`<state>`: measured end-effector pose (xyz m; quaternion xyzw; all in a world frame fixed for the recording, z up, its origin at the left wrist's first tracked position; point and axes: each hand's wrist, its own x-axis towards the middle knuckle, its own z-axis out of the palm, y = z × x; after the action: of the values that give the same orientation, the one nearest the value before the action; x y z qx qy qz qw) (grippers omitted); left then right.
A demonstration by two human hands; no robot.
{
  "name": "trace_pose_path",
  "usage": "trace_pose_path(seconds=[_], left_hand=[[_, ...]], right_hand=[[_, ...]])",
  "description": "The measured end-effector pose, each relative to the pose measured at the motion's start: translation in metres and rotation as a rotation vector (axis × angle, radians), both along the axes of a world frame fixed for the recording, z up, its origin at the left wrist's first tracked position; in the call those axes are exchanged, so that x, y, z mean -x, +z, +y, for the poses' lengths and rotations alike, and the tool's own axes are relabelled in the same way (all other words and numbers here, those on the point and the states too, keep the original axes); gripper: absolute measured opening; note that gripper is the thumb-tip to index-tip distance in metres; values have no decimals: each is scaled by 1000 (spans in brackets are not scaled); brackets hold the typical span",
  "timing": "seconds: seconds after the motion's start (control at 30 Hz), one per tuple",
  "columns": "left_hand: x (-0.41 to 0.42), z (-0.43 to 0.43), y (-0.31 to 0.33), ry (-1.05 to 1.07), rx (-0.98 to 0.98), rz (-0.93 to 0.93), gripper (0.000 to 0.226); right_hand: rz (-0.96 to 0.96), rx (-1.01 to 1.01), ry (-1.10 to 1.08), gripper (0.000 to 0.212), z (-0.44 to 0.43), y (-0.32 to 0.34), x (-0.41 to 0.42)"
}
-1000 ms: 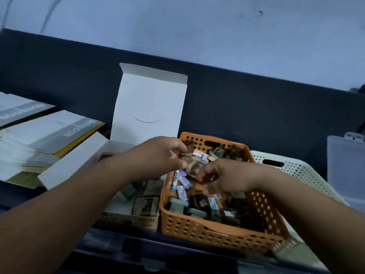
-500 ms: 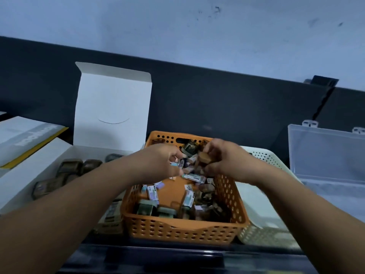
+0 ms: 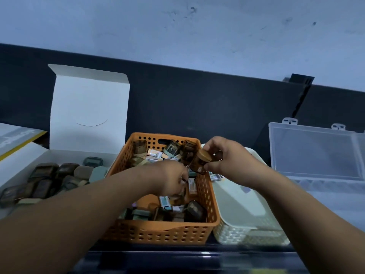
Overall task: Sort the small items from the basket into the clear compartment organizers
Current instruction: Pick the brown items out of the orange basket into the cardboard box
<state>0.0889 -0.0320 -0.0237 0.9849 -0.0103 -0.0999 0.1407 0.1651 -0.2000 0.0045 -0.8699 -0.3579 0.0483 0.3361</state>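
Head view: right hand [image 3: 229, 161] pinches 1 small brown jar [image 3: 199, 162] above the orange basket [image 3: 158, 232]'s right rim, tilted, with the clear organizer [image 3: 316, 153] further right, nearer that hand. Left hand [image 3: 169, 180] digs in the basket, fingers curled, seemingly around a small packet.

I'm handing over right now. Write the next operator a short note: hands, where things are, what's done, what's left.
Right hand: holding a small brown jar over the right rim of the orange basket.
Left hand: down inside the basket among the small items; what it grips is hidden.
White box, on the left, open, already holds a group of dark cases.
Cream basket, right of the orange one, has a few small packets at its far end.
Clear organizer, far right, lid up; nothing visibly sorted into it.
Left: the orange basket is still well stocked.
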Motion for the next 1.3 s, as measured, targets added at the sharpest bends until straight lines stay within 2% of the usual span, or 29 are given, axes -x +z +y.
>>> trace_pose_path(seconds=[0.17,0.27,0.4,0.53,0.63,0.77,0.9,1.03,1.17,1.3], left_hand=[[43,51,35,225,73,-264,28],[77,88,51,367,13,-379,26],[117,128,47,536,-142,-419,35],[144,147,28,608,-259,-400,35],[153,153,11,618,-312,-378,33],[157,155,-5,607,-237,-326,29],[154,155,-4,603,-170,-379,33],[142,145,1,549,-141,-391,36],[123,122,11,441,-70,-372,39],[99,91,22,313,19,-345,40]], right_hand=[[32,-35,102,27,30,12,10],[28,-31,219,22,67,19,25],[17,-11,393,17,128,22,49],[-48,102,486,27,180,13,69],[-142,210,502,37,206,2,75],[-219,304,469,51,223,-12,73],[-267,293,421,51,214,-11,64],[-237,298,397,46,174,4,47],[-223,547,399,44,116,18,32],[-92,781,393,49,72,25,33]])
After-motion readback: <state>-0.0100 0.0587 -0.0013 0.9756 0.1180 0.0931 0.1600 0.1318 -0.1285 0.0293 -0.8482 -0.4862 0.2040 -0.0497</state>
